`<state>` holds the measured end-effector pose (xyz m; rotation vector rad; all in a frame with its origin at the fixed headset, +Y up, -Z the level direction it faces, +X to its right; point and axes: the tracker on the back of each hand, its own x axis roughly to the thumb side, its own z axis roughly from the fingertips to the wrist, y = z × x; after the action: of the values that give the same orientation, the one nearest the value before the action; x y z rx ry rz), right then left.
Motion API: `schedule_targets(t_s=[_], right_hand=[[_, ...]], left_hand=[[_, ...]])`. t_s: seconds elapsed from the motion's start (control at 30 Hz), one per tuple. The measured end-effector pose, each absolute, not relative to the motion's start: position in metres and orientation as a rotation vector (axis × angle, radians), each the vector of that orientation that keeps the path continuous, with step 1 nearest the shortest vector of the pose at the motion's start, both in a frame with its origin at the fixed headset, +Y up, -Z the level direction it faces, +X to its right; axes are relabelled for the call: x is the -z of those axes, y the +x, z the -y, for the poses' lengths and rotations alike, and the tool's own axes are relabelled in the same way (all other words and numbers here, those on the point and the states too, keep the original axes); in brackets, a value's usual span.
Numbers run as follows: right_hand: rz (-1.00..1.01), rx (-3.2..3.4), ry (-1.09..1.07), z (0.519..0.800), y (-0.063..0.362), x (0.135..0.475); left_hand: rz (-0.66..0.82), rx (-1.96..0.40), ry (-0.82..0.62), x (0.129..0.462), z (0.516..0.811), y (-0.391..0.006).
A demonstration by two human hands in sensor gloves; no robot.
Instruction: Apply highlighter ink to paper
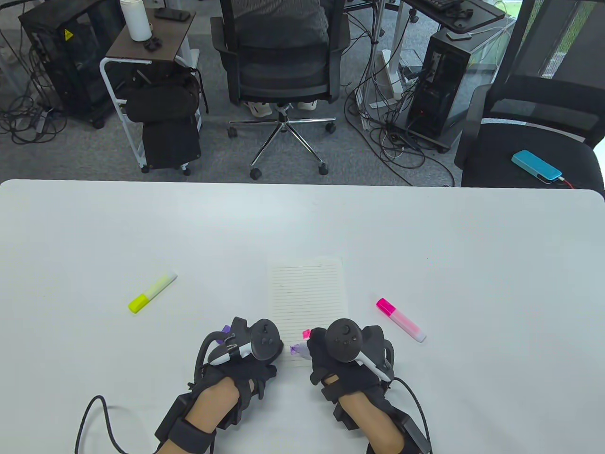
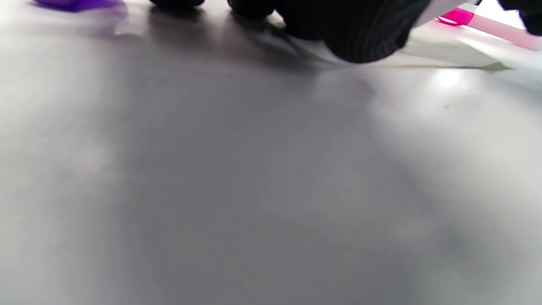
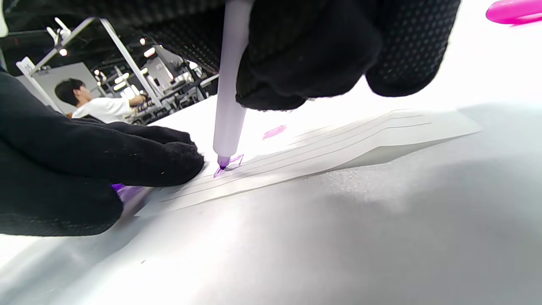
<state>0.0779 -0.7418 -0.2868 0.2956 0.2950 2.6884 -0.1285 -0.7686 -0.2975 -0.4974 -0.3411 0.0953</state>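
A lined paper sheet (image 1: 307, 293) lies at the table's middle near the front edge. My right hand (image 1: 314, 351) grips a purple highlighter (image 3: 228, 106) upright, its tip on the sheet's near left corner, where a purple mark (image 3: 230, 164) shows. A small pink mark (image 3: 274, 131) lies on the sheet a little beyond it. My left hand (image 1: 264, 352) rests on the sheet's left edge with its fingers (image 3: 127, 156) pressing beside the tip. A purple cap (image 1: 225, 333) sits in its curled fingers and also shows in the left wrist view (image 2: 76, 4).
A yellow highlighter (image 1: 152, 292) lies capped on the table to the left. A pink highlighter (image 1: 401, 319) lies capped just right of the sheet, close to my right hand. Chairs and computer towers stand beyond the table's far edge.
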Motion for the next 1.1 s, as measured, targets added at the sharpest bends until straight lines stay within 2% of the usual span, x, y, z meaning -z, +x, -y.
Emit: schedule_targets(t_s=[0.23, 0.43, 0.67, 0.9, 1.1], right_hand=[[-0.21, -2.708, 0.287, 0.744, 0.0776, 0.287], [-0.312, -2.698, 0.291, 0.7404, 0.0772, 0.2858], [-0.214, -2.725, 0.283, 0.7423, 0.0765, 0.2854], [-0.303, -2.723, 0.295, 0.7383, 0.076, 0.284], [-0.221, -2.72, 0.278, 0.7432, 0.0768, 0.2861]], left_hand=[[0.341, -0.095, -0.498, 0.2975, 0.7687, -0.1285], [0.341, -0.094, -0.498, 0.2975, 0.7686, -0.1285], [0.341, -0.095, -0.497, 0.2975, 0.7686, -0.1285], [0.342, -0.095, -0.498, 0.2977, 0.7686, -0.1285], [0.342, -0.094, -0.498, 0.2978, 0.7687, -0.1286]])
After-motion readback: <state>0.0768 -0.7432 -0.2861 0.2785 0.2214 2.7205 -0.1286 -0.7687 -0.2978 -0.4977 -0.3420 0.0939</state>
